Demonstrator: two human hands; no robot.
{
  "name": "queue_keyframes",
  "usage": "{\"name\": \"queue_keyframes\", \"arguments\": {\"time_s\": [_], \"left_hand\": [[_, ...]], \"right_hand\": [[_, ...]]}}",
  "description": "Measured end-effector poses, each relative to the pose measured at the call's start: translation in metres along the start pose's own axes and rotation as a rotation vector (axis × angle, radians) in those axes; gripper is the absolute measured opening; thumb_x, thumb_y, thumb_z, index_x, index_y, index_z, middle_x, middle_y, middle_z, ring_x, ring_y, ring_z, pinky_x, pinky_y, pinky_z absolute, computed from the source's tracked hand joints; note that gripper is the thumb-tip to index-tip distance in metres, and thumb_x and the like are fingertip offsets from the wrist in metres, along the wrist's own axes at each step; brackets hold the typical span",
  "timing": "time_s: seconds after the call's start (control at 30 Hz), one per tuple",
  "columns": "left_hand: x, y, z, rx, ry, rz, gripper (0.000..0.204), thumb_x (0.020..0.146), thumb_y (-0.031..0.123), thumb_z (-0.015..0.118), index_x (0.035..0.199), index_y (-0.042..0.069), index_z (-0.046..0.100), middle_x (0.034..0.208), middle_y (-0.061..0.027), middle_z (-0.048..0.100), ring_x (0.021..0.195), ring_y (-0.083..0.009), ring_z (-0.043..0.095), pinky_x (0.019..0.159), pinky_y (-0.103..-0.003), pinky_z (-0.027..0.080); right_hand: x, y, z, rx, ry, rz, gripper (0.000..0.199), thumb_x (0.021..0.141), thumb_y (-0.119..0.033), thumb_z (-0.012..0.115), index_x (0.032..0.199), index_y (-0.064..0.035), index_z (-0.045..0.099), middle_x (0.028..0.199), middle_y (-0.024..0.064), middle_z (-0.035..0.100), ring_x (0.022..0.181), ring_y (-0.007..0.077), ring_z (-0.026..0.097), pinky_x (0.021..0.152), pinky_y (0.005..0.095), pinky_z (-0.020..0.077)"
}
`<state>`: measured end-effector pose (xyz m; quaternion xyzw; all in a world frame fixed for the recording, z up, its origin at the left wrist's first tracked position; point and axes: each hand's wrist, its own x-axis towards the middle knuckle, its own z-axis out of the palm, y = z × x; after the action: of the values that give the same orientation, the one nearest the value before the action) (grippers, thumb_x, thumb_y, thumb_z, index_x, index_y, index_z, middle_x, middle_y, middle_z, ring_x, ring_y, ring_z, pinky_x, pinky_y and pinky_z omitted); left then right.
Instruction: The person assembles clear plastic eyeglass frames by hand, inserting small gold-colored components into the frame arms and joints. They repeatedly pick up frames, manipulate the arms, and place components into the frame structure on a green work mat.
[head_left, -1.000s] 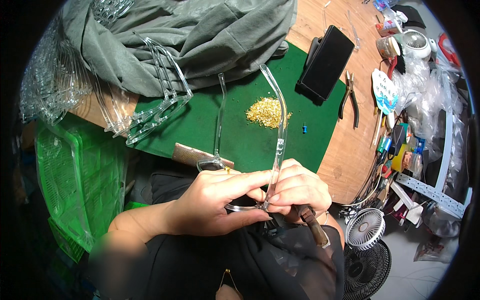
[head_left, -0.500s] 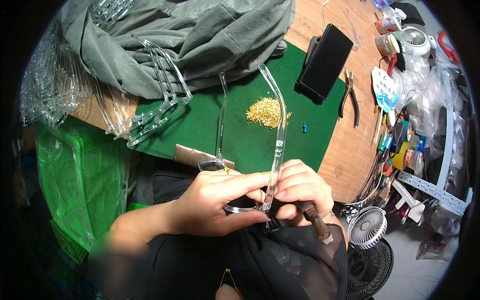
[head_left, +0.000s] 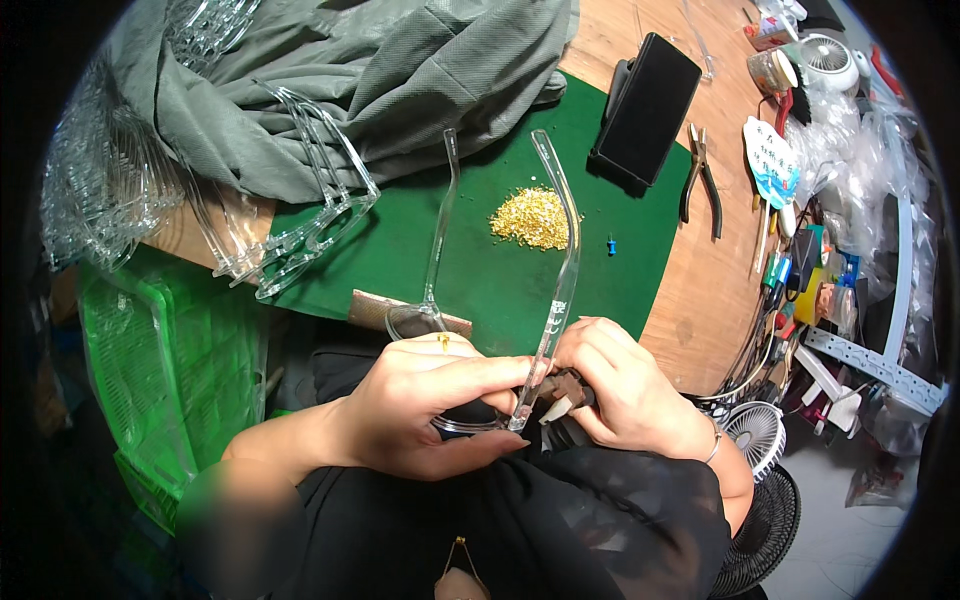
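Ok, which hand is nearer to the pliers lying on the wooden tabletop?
The right. The right hand is nearer the body than the pliers and somewhat left of them; the left hand is farther left, holding the clear glasses frame.

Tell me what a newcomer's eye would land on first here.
Probably the heap of small gold-coloured pieces comes first, bright on the green mat. Below it, towards the lower middle of the view, the left hand holds a clear glasses frame. A large grey cloth spreads across the upper left.
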<state>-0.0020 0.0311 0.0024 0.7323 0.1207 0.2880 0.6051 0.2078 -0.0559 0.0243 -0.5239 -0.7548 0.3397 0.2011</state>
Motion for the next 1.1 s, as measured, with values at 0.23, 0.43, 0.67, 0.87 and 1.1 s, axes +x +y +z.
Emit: {"name": "queue_keyframes", "arguments": {"time_s": [0.23, 0.43, 0.67, 0.87, 1.1], "left_hand": [[0.0, -0.003, 0.002, 0.051, -0.026, 0.02, 0.048, 0.06, 0.007, 0.077, 0.104, -0.005, 0.063, 0.079, -0.0072, 0.067, 0.064, -0.0183, 0.062, 0.061, -0.026, 0.046], [0.0, -0.004, 0.0, 0.2, -0.079, 0.053, 0.04, 0.059, 0.008, 0.075, 0.097, -0.003, 0.065, 0.072, -0.0064, 0.064, 0.062, -0.0196, 0.061, 0.056, -0.027, 0.043], [0.002, -0.006, -0.004, 0.261, -0.128, 0.045, 0.038, 0.063, 0.011, 0.076, 0.097, -0.002, 0.065, 0.074, -0.0064, 0.065, 0.065, -0.0198, 0.063, 0.059, -0.028, 0.043], [0.002, -0.001, -0.017, 0.109, -0.012, -0.065, 0.05, 0.063, 0.004, 0.076, 0.11, -0.004, 0.06, 0.082, -0.0082, 0.068, 0.076, -0.0205, 0.066, 0.073, -0.031, 0.049], [-0.001, -0.003, -0.003, -0.12, 0.163, -0.157, 0.055, 0.067, 0.006, 0.078, 0.115, -0.006, 0.055, 0.087, -0.01, 0.07, 0.082, -0.019, 0.067, 0.081, -0.03, 0.049]], "right_hand": [[0.005, -0.005, 0.002, -0.078, -0.006, -0.058, 0.035, 0.059, -0.006, 0.07, 0.089, -0.0024, 0.051, 0.079, 0.0113, 0.047, 0.079, 0.0294, 0.052, 0.075, 0.0386, 0.0428], [-0.002, -0.002, 0.014, -0.127, 0.021, -0.028, 0.031, 0.055, -0.007, 0.07, 0.078, -0.0043, 0.049, 0.069, 0.0077, 0.046, 0.066, 0.0252, 0.05, 0.062, 0.0353, 0.0411], [-0.006, 0.004, 0.025, -0.116, 0.046, 0.028, 0.027, 0.059, -0.008, 0.069, 0.077, -0.0043, 0.05, 0.068, 0.0079, 0.047, 0.066, 0.0255, 0.051, 0.063, 0.0352, 0.042], [0.003, 0.009, -0.007, 0.041, -0.044, 0.148, 0.036, 0.07, -0.009, 0.071, 0.102, -0.0019, 0.055, 0.085, 0.0123, 0.055, 0.08, 0.0302, 0.055, 0.072, 0.037, 0.0456], [0.033, 0.071, 0.045, -0.211, 0.389, 0.274, 0.024, 0.067, 0.001, 0.063, 0.089, -0.0029, 0.052, 0.081, 0.0132, 0.056, 0.077, 0.0311, 0.056, 0.068, 0.039, 0.0445]]}}
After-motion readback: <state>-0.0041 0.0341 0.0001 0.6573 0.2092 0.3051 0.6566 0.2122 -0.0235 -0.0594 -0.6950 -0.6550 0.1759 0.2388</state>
